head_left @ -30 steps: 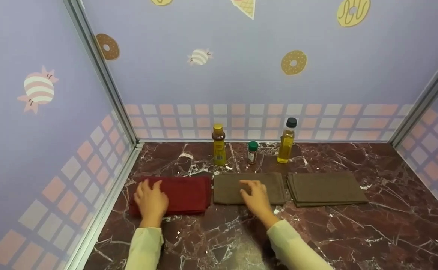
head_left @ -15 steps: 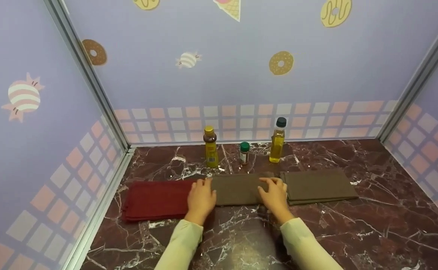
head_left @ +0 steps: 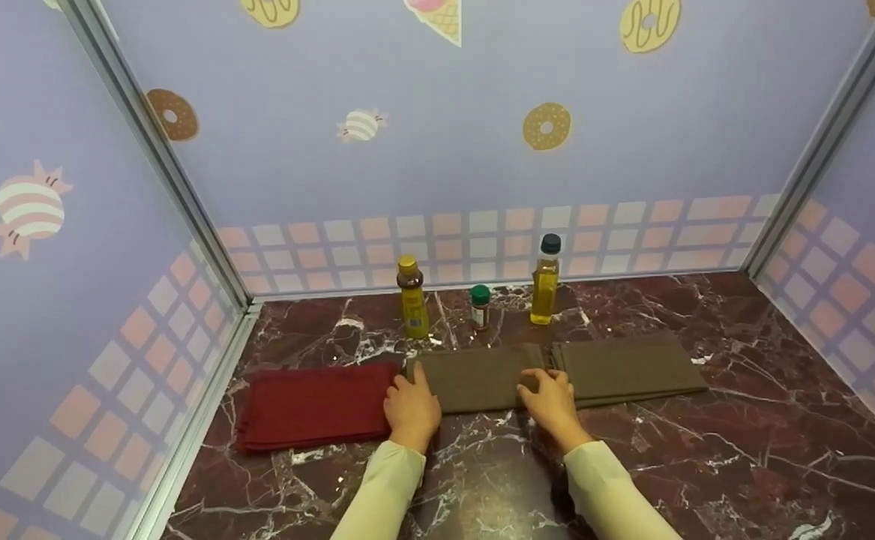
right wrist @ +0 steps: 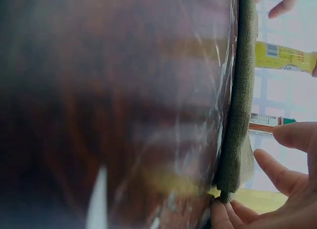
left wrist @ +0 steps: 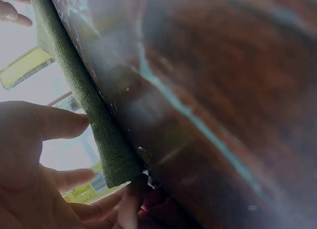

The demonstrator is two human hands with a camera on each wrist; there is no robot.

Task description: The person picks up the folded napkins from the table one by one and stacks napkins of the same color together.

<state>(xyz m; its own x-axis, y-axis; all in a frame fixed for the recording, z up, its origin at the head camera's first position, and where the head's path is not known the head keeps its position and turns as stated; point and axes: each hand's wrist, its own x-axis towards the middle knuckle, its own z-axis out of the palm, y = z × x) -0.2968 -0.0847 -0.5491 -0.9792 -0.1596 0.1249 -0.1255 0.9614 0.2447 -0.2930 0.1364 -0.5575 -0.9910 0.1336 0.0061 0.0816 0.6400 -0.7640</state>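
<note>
A folded olive-brown cloth (head_left: 482,379) lies flat on the marbled tabletop between my two hands. My left hand (head_left: 413,409) is at its left end, the fingers spread; in the left wrist view the thumb (left wrist: 64,122) is over the cloth and the lower fingertips are right at its end edge. Over the right end is my right hand (head_left: 552,401), fingers loosely bent. Its lower fingertips (right wrist: 223,214) meet the cloth's corner in the right wrist view, while its thumb stays apart from the fabric.
Left of my left hand sits a folded red cloth (head_left: 313,409). A second folded olive-brown cloth (head_left: 628,367) adjoins on the right. Behind stand a yellow-capped bottle (head_left: 413,300), a small green-capped jar (head_left: 480,307) and an oil bottle (head_left: 546,285). Patterned panels (head_left: 437,165) enclose the table.
My left hand has moved right from the red cloth to the middle cloth's left end. My right hand has shifted from the middle of that cloth to its right end. The head view has turned slightly.
</note>
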